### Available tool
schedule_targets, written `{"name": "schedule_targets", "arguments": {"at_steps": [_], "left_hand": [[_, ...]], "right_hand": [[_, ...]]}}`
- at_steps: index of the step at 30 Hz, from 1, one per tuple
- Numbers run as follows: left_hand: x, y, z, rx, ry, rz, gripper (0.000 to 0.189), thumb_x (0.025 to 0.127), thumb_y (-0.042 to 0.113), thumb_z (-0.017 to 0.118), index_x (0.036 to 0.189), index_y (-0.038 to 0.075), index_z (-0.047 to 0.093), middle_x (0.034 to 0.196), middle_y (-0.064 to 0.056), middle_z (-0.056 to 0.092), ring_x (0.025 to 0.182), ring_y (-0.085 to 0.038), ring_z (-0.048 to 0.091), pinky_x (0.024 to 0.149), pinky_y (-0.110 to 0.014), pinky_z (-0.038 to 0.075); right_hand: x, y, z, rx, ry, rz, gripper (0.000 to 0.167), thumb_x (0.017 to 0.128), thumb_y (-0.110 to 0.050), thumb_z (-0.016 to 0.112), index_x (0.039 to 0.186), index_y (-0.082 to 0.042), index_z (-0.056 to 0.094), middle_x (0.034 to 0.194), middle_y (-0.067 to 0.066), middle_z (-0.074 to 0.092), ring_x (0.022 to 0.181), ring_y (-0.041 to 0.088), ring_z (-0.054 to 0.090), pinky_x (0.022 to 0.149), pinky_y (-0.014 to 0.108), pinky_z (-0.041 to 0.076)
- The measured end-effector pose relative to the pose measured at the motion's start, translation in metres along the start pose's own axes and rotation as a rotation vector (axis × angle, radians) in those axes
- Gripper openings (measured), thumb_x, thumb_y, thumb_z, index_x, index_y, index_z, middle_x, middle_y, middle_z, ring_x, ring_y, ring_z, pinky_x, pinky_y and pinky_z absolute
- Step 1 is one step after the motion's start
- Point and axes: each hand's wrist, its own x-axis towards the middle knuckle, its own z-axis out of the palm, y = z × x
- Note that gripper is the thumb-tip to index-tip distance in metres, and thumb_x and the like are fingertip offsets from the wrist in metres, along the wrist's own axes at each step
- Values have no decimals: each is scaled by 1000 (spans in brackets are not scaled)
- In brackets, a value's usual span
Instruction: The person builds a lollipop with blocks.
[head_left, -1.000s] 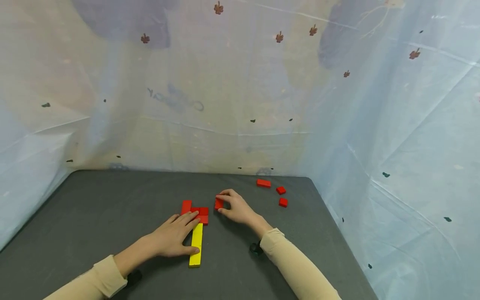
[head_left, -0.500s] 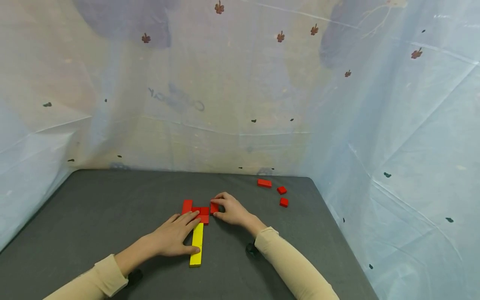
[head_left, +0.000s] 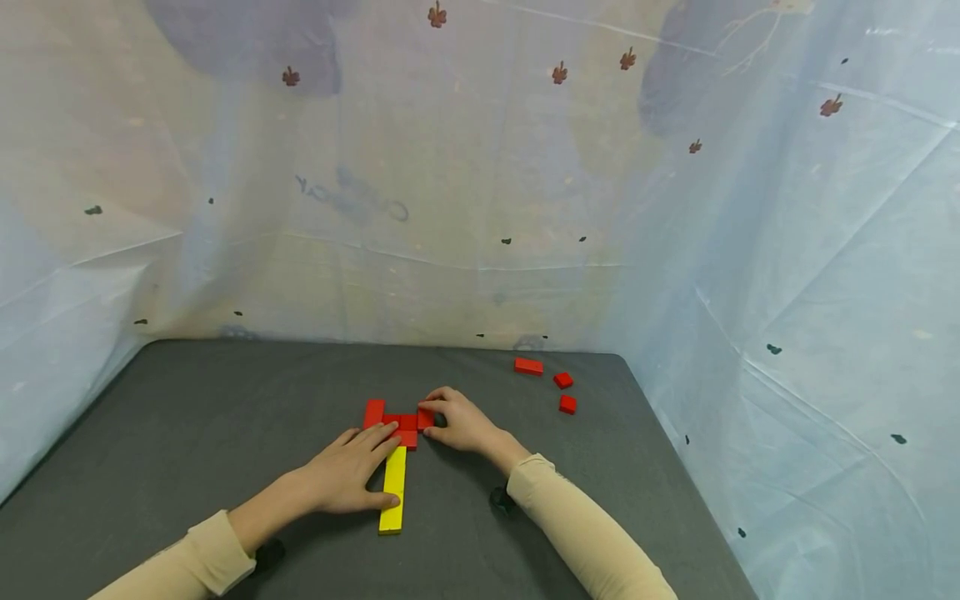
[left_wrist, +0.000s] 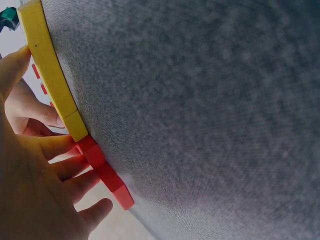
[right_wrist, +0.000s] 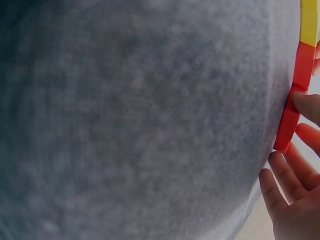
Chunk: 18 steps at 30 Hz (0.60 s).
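My left hand [head_left: 341, 475] lies with spread, straight fingers over a flat group of red blocks [head_left: 407, 437], its thumb on a yellow strip [head_left: 392, 467]. In the left wrist view a seam divides that strip into a long yellow block [left_wrist: 47, 60] and a short one [left_wrist: 75, 126]. My right hand [head_left: 467, 427] pinches an upright-lying red block [head_left: 425, 417] between thumb and fingers, against the group's right side. The right wrist view shows this red block [right_wrist: 287, 125] in line with its neighbour. Another red block [head_left: 373, 411] sticks out at the group's far left; my left fingers hide part of the group.
A long red block [head_left: 528, 367] and two small ones, a far cube [head_left: 563, 380] and a nearer cube [head_left: 567, 404], lie at the back right of the dark grey table [head_left: 247, 400]. A patterned plastic sheet [head_left: 420, 275] hangs behind and beside the table.
My right hand has slid the red block leftward from a small gap away until it sits at the group's right side. My left hand has stayed in place.
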Motion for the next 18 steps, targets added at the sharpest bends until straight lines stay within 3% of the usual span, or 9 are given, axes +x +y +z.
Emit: {"name": "schedule_targets", "arguments": {"at_steps": [18], "left_hand": [[0, 3, -1, 11, 4, -9, 101, 88, 75, 65, 160, 9, 41, 169, -14, 29, 153, -34, 32, 120, -66, 23]], "right_hand": [[-3, -4, -2, -14, -9, -5, 50, 101, -28, 72, 148, -14, 60, 146, 8, 54, 132, 23, 54, 111, 37, 46]]}}
